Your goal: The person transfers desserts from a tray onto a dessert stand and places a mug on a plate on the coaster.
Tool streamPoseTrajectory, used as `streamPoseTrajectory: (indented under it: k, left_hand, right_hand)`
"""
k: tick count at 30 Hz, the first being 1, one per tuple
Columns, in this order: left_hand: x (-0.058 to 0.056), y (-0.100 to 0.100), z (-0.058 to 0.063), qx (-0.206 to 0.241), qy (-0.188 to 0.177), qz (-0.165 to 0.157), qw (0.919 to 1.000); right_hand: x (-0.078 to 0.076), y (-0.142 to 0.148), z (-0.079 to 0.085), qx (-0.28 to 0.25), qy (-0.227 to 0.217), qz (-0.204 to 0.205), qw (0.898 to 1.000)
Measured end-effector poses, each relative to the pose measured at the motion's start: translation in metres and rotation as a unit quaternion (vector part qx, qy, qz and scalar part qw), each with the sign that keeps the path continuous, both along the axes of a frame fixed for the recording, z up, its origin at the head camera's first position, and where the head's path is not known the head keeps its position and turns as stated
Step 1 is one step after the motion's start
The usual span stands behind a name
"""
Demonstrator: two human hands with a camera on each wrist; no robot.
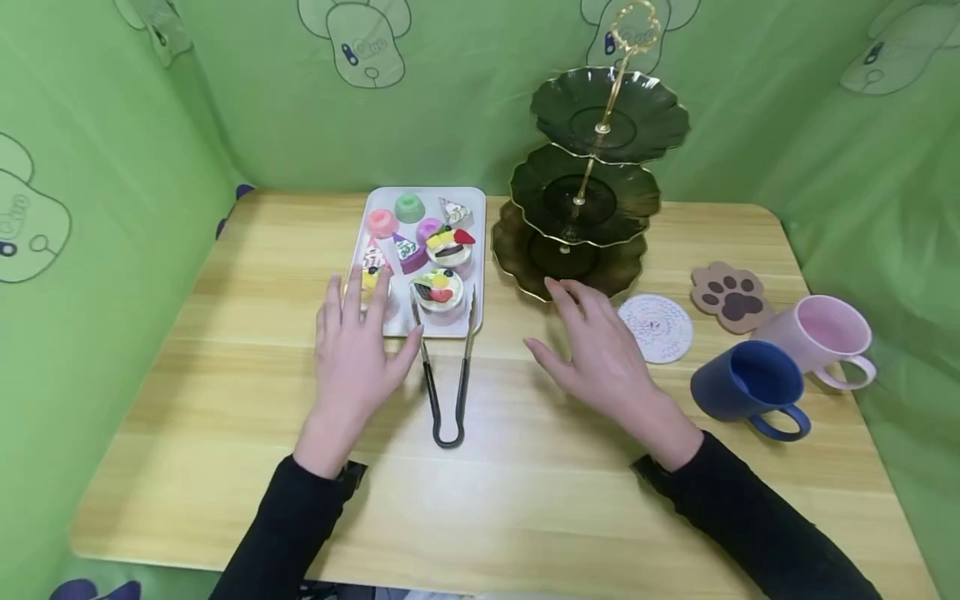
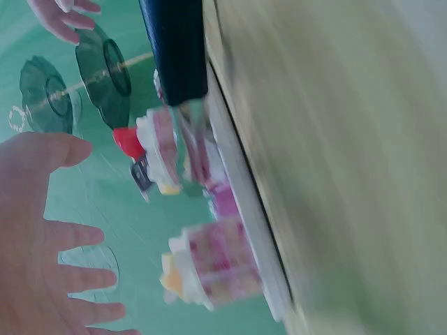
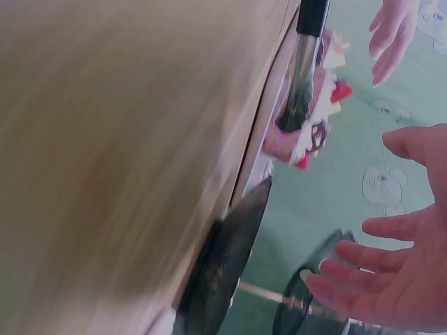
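Observation:
My left hand (image 1: pixel 352 350), fingers spread, hovers over the near left corner of a white tray (image 1: pixel 474 204), partly hiding one cupcake. On the tray sit toy cupcakes topped with fruit (image 1: pixel 438 292), cake slices (image 1: pixel 408 252) and small ring-shaped sweets (image 1: pixel 410 208). Black-handled tongs (image 1: pixel 448 437) lie with their metal tips on the tray's near edge and their bend on the table. My right hand (image 1: pixel 600 350) is held with fingers extended and nothing in them, near the lowest plate of a dark three-tier stand (image 1: pixel 577 258). Both wrist views show the palms free of objects.
Right of the right hand lie a round speckled coaster (image 1: pixel 656 329) and a paw-shaped coaster (image 1: pixel 731 296). A blue mug (image 1: pixel 720 387) and a pink mug (image 1: pixel 787 337) stand near the table's right edge. Green cloth (image 1: pixel 450 125) surrounds the wooden table (image 1: pixel 247 333).

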State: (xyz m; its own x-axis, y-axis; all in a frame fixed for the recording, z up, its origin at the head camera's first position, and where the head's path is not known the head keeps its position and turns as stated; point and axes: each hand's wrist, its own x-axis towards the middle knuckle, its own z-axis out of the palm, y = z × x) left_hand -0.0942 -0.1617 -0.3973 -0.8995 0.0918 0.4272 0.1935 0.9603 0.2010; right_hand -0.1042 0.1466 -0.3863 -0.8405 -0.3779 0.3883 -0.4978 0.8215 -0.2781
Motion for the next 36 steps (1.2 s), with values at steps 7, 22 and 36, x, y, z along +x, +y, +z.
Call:
streamPoseTrajectory:
  k: [7,22,36]
  left_hand:
    - [0.007,-0.015,-0.004,0.048,-0.044,0.034,0.9973]
    - [-0.017,-0.050,-0.006,0.028,-0.257,0.052,0.9645]
    - [-0.038,-0.060,-0.006,0.053,-0.292,0.046,0.9538]
  right_hand:
    - [0.001,-0.029,-0.009,0.015,-0.051,0.003,0.999]
    - [0.013,-0.090,-0.003,0.095,-0.149,-0.014,0.984]
    - [0.005,-0.127,0.001,0.251,-0.258,-0.025,0.933]
